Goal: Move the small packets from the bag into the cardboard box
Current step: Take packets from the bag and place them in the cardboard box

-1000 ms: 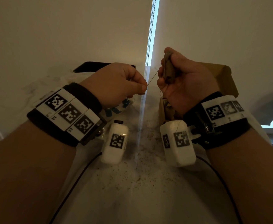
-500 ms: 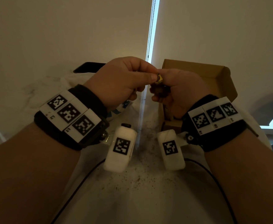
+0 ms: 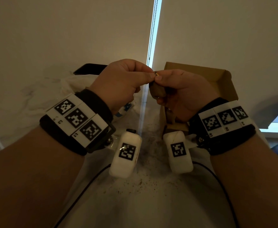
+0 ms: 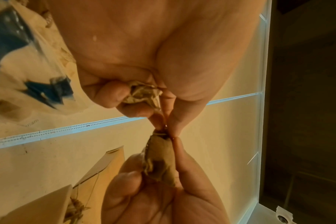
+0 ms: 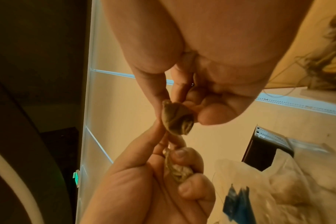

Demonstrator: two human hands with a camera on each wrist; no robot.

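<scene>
Two hands meet in the head view: the right hand [image 3: 182,94] grips a brown packet [image 3: 157,92] just left of the open box [image 3: 199,83], while the left hand [image 3: 118,84] pinches at its top, with the bag [image 3: 55,94] lying behind to the left. In the left wrist view the left fingers [image 4: 113,94] curl round a second, crumpled packet [image 4: 144,94]. In the right wrist view the brown packet hangs long axis down from the right fingertips [image 5: 213,116]; the box sits nearer this hand, judged an unobstructed short carry rightward.
</scene>
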